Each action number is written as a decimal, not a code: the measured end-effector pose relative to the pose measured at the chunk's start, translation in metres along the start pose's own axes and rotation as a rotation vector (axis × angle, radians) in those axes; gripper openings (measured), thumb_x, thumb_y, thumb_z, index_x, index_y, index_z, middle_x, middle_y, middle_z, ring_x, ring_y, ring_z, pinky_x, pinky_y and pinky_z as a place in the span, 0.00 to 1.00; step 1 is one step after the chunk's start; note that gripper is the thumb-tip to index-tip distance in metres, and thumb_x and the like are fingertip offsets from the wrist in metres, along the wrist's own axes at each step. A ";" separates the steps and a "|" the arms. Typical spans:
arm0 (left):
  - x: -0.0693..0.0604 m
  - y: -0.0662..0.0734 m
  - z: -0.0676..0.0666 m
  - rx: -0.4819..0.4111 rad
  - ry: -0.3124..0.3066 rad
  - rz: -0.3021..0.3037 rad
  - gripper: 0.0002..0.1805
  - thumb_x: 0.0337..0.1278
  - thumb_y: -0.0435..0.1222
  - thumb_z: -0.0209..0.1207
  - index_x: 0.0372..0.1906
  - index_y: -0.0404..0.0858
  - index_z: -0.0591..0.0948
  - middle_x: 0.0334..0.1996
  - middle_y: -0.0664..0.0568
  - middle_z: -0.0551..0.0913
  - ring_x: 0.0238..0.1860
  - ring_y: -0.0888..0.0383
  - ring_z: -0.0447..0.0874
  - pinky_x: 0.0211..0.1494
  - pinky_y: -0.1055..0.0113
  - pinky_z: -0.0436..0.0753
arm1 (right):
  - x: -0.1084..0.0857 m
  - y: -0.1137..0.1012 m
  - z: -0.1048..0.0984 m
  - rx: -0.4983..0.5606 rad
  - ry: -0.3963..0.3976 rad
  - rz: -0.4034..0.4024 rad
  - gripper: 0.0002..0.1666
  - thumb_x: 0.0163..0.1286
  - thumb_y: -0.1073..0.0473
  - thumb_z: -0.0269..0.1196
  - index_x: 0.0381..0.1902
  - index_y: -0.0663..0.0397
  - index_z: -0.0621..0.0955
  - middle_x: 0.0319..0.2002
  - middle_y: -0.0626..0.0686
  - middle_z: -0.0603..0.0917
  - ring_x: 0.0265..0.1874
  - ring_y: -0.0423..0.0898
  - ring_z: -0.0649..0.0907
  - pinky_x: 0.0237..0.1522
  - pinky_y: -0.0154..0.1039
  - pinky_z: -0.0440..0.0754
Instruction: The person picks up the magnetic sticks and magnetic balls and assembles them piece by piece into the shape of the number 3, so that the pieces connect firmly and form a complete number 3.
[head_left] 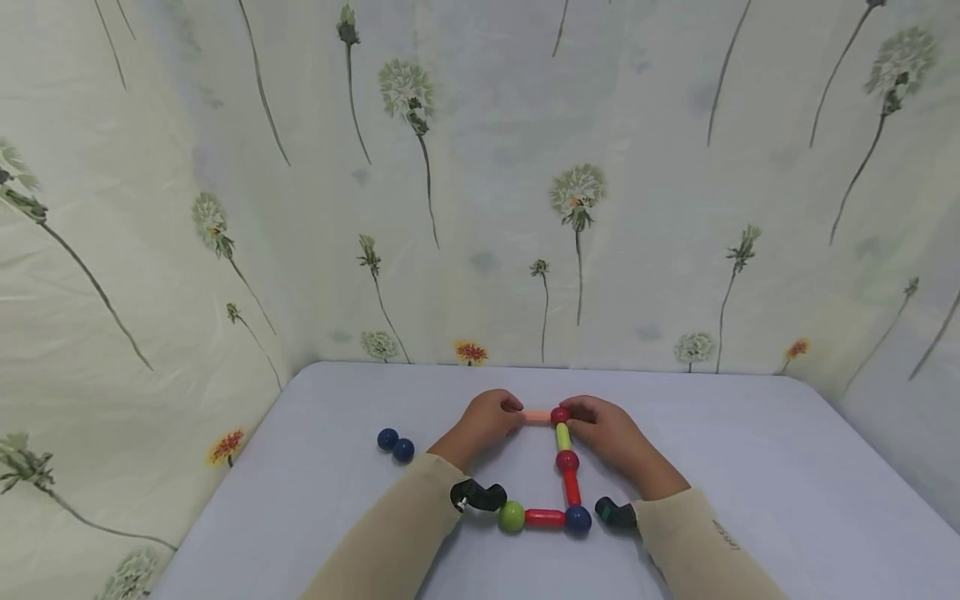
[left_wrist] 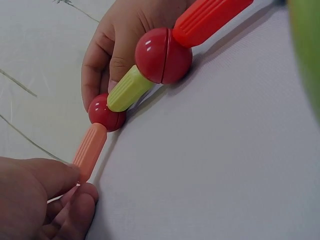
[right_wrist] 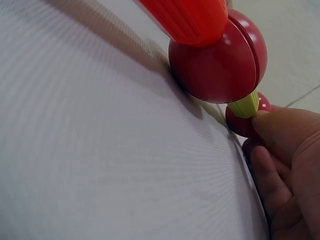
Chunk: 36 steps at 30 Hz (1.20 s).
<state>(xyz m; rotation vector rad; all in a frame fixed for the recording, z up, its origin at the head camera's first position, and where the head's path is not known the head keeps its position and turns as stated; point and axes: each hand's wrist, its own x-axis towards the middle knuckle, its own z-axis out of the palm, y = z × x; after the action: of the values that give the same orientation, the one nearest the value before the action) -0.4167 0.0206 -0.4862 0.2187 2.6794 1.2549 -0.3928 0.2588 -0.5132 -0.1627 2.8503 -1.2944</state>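
Observation:
My left hand (head_left: 491, 419) pinches the free end of an orange rod (head_left: 537, 417) between thumb and fingers. The rod's other end meets a red ball (head_left: 559, 416), which my right hand (head_left: 611, 429) grips from the right. From that ball a yellow-green rod (head_left: 563, 437) runs to a second red ball (head_left: 567, 461). A red rod (head_left: 572, 487) joins it to a blue ball (head_left: 577, 520), and another red rod (head_left: 544, 518) leads left to a green ball (head_left: 512, 517). In the right wrist view my thumb (right_wrist: 285, 130) touches the yellow-green rod near the farther red ball.
Two loose blue balls (head_left: 387, 439) (head_left: 403, 451) lie side by side on the white table (head_left: 322, 500), left of my left arm. Behind the table hangs a pale cloth (head_left: 480, 208) with a dandelion print. Both forearms flank the joined pieces.

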 end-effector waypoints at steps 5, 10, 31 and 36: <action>0.001 0.001 0.000 -0.013 -0.008 -0.023 0.05 0.67 0.41 0.68 0.43 0.47 0.86 0.37 0.55 0.83 0.38 0.56 0.80 0.43 0.64 0.82 | 0.000 -0.001 0.000 -0.002 -0.004 -0.001 0.21 0.75 0.52 0.67 0.63 0.41 0.82 0.61 0.50 0.85 0.65 0.57 0.81 0.66 0.61 0.77; -0.006 0.005 -0.005 0.045 -0.019 0.009 0.08 0.70 0.42 0.65 0.48 0.46 0.85 0.40 0.54 0.83 0.39 0.56 0.81 0.44 0.62 0.84 | -0.002 -0.001 0.000 0.002 -0.003 -0.007 0.21 0.75 0.53 0.66 0.64 0.42 0.82 0.61 0.50 0.86 0.65 0.56 0.81 0.67 0.61 0.77; -0.070 -0.015 -0.083 0.387 0.088 0.302 0.12 0.72 0.41 0.60 0.52 0.43 0.87 0.49 0.49 0.85 0.53 0.49 0.81 0.58 0.53 0.81 | -0.008 -0.007 -0.001 0.010 -0.021 0.024 0.23 0.75 0.51 0.67 0.66 0.40 0.81 0.62 0.50 0.84 0.65 0.55 0.80 0.65 0.58 0.80; -0.089 -0.029 -0.105 0.297 0.063 0.251 0.14 0.72 0.40 0.61 0.56 0.41 0.86 0.53 0.46 0.83 0.56 0.44 0.80 0.60 0.48 0.81 | -0.008 -0.006 -0.001 0.019 -0.038 0.038 0.24 0.75 0.49 0.67 0.66 0.38 0.81 0.63 0.48 0.83 0.66 0.54 0.78 0.64 0.58 0.80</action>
<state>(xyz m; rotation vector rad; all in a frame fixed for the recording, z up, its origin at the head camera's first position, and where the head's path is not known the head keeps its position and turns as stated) -0.3549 -0.0945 -0.4342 0.5805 2.9582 0.9268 -0.3848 0.2560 -0.5083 -0.1307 2.7944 -1.2961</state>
